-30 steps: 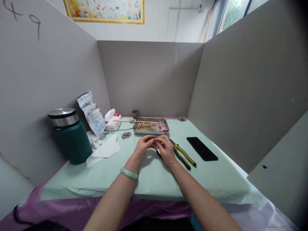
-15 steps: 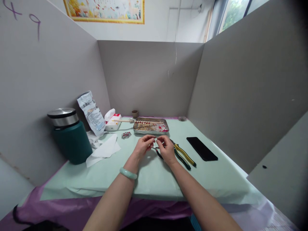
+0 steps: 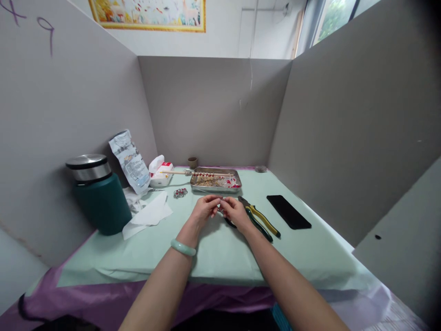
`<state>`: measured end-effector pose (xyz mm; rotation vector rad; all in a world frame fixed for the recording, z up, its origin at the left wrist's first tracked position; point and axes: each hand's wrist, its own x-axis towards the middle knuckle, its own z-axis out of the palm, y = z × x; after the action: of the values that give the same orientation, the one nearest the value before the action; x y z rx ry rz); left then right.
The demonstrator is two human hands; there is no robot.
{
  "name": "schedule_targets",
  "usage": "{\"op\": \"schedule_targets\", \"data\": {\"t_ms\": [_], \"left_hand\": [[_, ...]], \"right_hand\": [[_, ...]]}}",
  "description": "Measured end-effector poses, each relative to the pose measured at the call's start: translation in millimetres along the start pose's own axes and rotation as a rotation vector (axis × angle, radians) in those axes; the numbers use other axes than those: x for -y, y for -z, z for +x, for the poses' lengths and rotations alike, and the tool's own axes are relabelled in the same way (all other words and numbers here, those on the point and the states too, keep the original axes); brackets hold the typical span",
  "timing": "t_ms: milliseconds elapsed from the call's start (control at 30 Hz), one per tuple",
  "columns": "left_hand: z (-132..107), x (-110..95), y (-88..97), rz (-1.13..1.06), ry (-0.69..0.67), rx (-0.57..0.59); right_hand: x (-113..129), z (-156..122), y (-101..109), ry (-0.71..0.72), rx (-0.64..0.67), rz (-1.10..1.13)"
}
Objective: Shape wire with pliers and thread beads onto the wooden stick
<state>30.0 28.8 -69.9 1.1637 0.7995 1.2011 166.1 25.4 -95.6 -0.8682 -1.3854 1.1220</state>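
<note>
My left hand (image 3: 206,208), with a pale green bangle (image 3: 183,248) on its wrist, is closed in a pinch. A thin wire (image 3: 206,191) sticks out past its fingertips toward the tray. Against those fingertips, my right hand (image 3: 237,213) is pinched closed too; whatever lies between its fingers is too small to make out. Partly under the right hand shows a small dark-handled tool (image 3: 229,223). Just right of that hand lie large pliers (image 3: 262,219) with yellow and green handles. Behind both hands is a metal tray (image 3: 216,189) of small gold, clear and red beads.
A beaded stick (image 3: 210,174) rests across the tray. A beaded coil (image 3: 180,193), white paper (image 3: 151,214), tissue pack (image 3: 161,176), foil pouch (image 3: 130,161) and green flask (image 3: 101,202) stand or lie leftward. A black phone (image 3: 288,212) lies right. Grey partitions (image 3: 213,110) enclose the table.
My right hand has moved slightly left, closing the small gap between the two hands' fingertips. More of the pliers' head now shows beside it.
</note>
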Motion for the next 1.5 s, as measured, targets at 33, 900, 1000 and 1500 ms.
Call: {"op": "schedule_targets", "data": {"t_ms": [33, 900, 1000, 1500], "left_hand": [[0, 0, 0.5, 0.0, 0.009, 0.003], [3, 4, 6.8, -0.159, 0.159, 0.047], [2, 3, 6.1, -0.164, 0.192, 0.07], [-6, -2, 4.1, 0.052, 0.168, 0.161]], "right_hand": [[3, -2, 0, -0.022, 0.034, 0.024], [-13, 7, 3, 0.167, -0.203, -0.18], [-15, 9, 7, 0.278, -0.213, -0.277], [-2, 3, 10, 0.387, -0.138, -0.351]]}}
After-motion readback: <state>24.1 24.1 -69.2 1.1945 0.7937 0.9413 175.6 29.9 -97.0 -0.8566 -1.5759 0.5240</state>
